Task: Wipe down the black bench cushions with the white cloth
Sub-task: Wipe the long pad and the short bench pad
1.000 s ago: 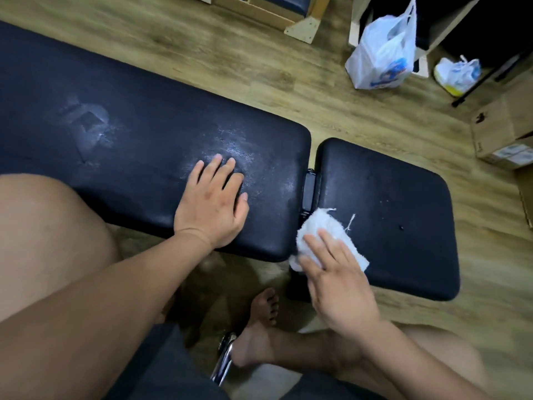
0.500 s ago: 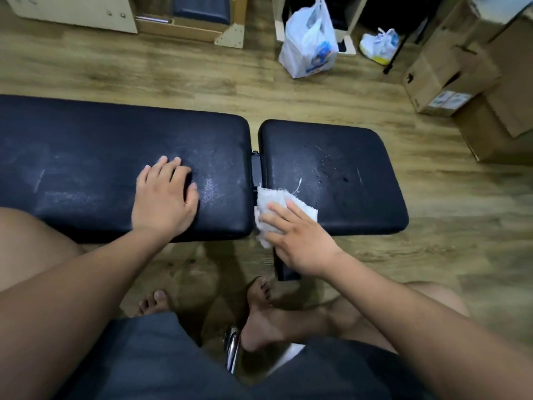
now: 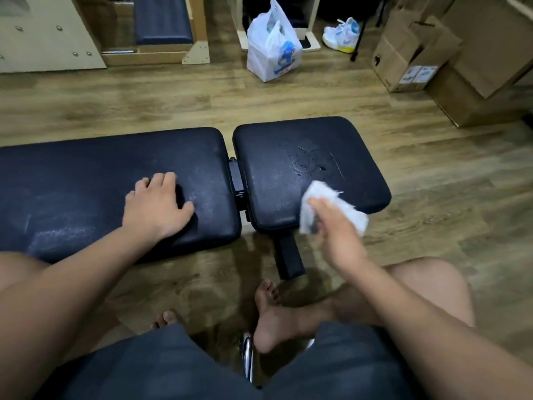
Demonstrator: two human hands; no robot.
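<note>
The white cloth [image 3: 326,197] was in the right hand [image 3: 340,238], over the near edge of the short black cushion [image 3: 302,140]. The fingers were wrapped around it, though that hand was blurry. The cloth looked soft, thin and very light, with loose threads at its edges. It would fold and bunch up easily, so it seemed best to hold it in a wad under flat fingers.

The left hand [image 3: 155,206] rested on the long black cushion [image 3: 86,180], its fingers bent a little and holding nothing. The cushions looked smooth and squishy, maybe slippery where the wet drops [image 3: 311,164] sat.

The plastic bag [image 3: 272,50] had a blue picture. The cardboard box [image 3: 403,56] had white labels [image 3: 418,74], too small to read.
</note>
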